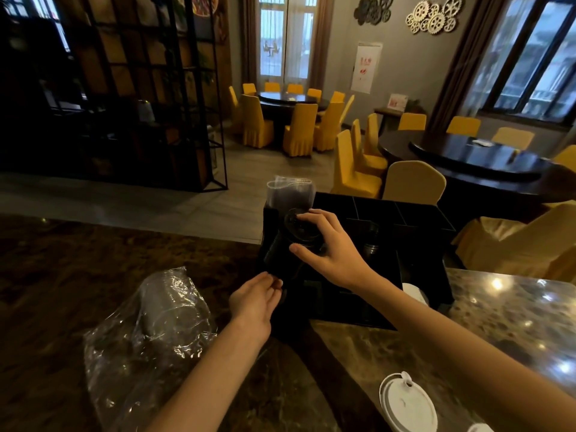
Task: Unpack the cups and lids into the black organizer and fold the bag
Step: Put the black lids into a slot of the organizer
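My right hand [327, 244] grips the top of a tilted stack of dark cups [288, 244] over the left side of the black organizer [414, 213]. My left hand [257, 299] holds the lower end of that stack, fingers curled under it. A clear cup stack [290, 190] stands upright in the organizer's back left corner. More dark cups [371, 241] sit in a middle compartment. The crumpled clear plastic bag [149, 332] lies on the counter at the left with clear cups still visible inside it. White lids [408, 403] rest at the front right.
The brown marble counter [498, 322] carries everything. A white object [414, 291] peeks out beside the organizer. Beyond the counter stand yellow-covered chairs [411, 182], dark round tables [473, 157] and a black metal shelf [140, 88].
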### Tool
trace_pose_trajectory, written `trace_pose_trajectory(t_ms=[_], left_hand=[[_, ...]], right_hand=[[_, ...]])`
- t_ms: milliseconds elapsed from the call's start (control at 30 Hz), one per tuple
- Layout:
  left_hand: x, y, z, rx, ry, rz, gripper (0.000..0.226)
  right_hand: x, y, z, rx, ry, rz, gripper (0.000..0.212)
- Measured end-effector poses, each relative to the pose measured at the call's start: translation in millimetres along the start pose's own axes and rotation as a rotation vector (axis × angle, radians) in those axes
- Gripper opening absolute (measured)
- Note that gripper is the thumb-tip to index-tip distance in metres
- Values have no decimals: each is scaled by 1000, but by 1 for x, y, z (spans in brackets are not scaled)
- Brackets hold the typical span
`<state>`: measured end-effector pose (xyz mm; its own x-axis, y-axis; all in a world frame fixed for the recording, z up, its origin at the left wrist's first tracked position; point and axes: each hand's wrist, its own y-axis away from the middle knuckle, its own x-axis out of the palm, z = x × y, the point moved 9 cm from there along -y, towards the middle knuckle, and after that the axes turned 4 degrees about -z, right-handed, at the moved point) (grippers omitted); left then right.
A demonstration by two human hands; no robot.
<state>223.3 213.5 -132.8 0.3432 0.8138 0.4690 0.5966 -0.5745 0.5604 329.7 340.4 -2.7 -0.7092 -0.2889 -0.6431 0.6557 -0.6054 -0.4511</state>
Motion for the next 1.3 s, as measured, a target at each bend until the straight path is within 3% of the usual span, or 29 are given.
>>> trace_pose_trajectory(t_ms=[167, 400, 833, 1300], left_hand=[[-4, -4, 9, -75, 96, 66, 17], [-11, -12, 27, -223, 264, 168, 57], [-13, -28, 63, -381, 470, 307, 103], [-20, -39, 66, -354, 426, 307, 102]], right_hand=[[10, -6, -13, -24, 31, 40, 63], [42, -11, -22, -93, 185, 161, 64], [80, 6, -62, -106, 474, 287, 66], [89, 18, -61, -182, 497, 228, 57]])
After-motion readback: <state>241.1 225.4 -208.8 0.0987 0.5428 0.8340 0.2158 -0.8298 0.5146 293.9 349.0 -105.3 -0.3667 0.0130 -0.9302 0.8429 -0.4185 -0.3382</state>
